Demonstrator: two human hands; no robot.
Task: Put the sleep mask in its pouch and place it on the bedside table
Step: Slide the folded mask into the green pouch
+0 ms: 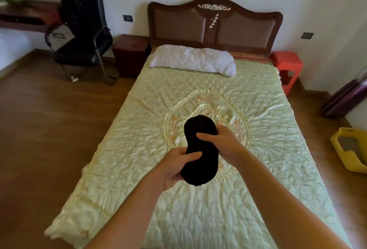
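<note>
Nearest, at 6 o'clock: two bare forearms reaching up over the foot of the bed.
Left hand (175,166), closed on the near end of the sleep mask (195,149), thumb across the top, fingers curled under.
Right hand (220,143), closed on the mask's middle, fingers over its right edge.
Sleep mask: black, soft matte fabric, rounded at both ends and pinched at the waist, held lengthwise above the bedspread; cannot tell whether a pouch is part of the black shape.
Bedspread (198,219): pale yellow-green satin, quilted and crinkled, glossy, with a ruffled oval medallion and orange embroidery at centre.
Pillow (192,60), 12 o'clock: white, long, wrinkled cotton.
Headboard (214,24): dark carved wood, arched, two padded brown panels.
Bedside table (131,54), 11 o'clock: dark red-brown wood, boxy, beside the bed's head.
Chair (85,50), 10 o'clock: black seat, thin metal frame.
Stool (286,68), 1 o'clock: red plastic, squarish.
Basket (349,149), 3 o'clock: yellow plastic, on wood-plank floor.
</note>
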